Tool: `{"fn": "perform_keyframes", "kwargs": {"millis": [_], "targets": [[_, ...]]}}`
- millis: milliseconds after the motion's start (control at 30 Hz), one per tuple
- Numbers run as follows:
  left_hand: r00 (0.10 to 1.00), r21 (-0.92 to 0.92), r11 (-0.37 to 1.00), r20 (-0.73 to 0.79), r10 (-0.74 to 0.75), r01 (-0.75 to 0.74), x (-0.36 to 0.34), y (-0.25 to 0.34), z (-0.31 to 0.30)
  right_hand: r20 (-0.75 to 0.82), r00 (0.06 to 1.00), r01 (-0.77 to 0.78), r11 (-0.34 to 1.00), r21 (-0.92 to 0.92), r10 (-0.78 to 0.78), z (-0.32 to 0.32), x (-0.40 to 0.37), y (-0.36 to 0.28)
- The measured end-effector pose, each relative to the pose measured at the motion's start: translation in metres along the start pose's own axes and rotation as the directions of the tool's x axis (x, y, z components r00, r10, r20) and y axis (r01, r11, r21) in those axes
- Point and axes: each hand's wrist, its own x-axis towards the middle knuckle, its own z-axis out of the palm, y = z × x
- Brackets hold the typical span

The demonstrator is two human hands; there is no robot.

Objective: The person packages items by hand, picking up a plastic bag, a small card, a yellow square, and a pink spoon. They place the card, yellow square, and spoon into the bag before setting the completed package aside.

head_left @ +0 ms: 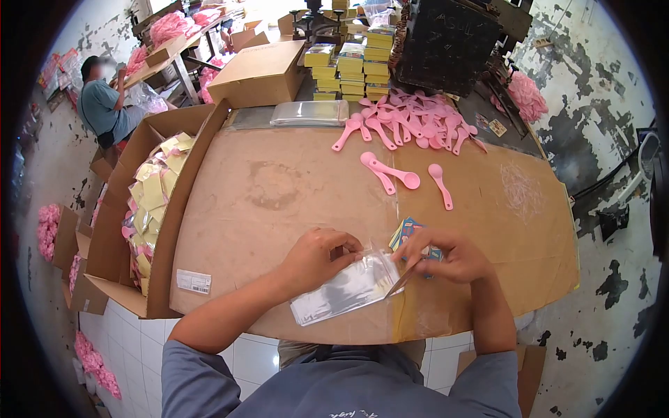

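Note:
A stack of clear plastic bags (338, 292) lies slanted on the cardboard-covered table in front of me. My left hand (324, 252) is closed at the upper edge of the bags, thumb and fingers pinching the clear film. Over the bags' right end, my right hand (449, 256) grips a thin card (401, 280), seen nearly edge-on. Partly hidden behind that hand is a pile of colourful printed cards (405, 232). Farther up lie a single pink measuring spoon (440, 187) and two crossed pink spoons (390, 173).
A heap of pink spoons (425, 122) covers the table's back. Behind are stacked yellow card packs (352, 66), a closed carton (258, 73) and a dark machine (449, 45). At left stands an open carton (198, 174) of packed bags. A person (104, 104) sits beyond it.

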Motion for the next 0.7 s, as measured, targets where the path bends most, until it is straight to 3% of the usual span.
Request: {"fn": "perform_keyframes", "kwargs": {"millis": [67, 100, 200, 300, 400, 500, 533, 600, 700], "targets": [[0.999, -0.055, 0.998, 0.025, -0.033, 0.034, 0.0, 0.002, -0.003, 0.149, 0.988, -0.013, 0.994, -0.105, 0.029, 0.011, 0.007, 0.002], [0.998, -0.082, 0.995, 0.038, -0.049, 0.052, 0.0, 0.002, -0.004, 0.165, 0.986, 0.018, 0.949, -0.316, 0.037, 0.014, 0.009, 0.001], [0.979, -0.244, 0.949, 0.084, -0.186, 0.201, 0.0, 0.0, -0.006, 0.182, 0.979, -0.01, 0.916, -0.401, 0.09, 0.017, 0.009, 0.01], [0.99, -0.439, 0.888, 0.028, -0.137, 0.136, 0.0, -0.018, -0.003, 0.16, 0.979, -0.049, 0.904, -0.425, 0.128, 0.017, 0.009, 0.012], [0.992, -0.667, 0.745, -0.072, -0.105, 0.03, 0.004, -0.021, -0.01, 0.15, 0.986, 0.002, 0.886, -0.463, 0.076, 0.019, 0.009, 0.013], [0.984, -0.768, 0.623, 0.047, -0.17, 0.144, 0.004, -0.008, -0.031, 0.032, 0.976, -0.202, 0.948, -0.244, 0.216, 0.013, 0.006, 0.001], [0.984, -0.772, 0.619, 0.051, -0.17, 0.147, 0.003, -0.002, -0.033, -0.088, 0.975, -0.215, 0.958, -0.189, 0.202, 0.014, 0.007, 0.002], [0.984, -0.779, 0.608, 0.059, -0.17, 0.152, 0.003, 0.008, -0.032, -0.324, 0.928, -0.221, 0.972, -0.077, 0.185, 0.017, 0.008, 0.006], [0.982, -0.755, 0.631, 0.096, -0.163, 0.178, 0.001, 0.013, -0.023, -0.55, 0.822, -0.087, 0.987, 0.138, 0.149, 0.027, 0.016, 0.005]]}}
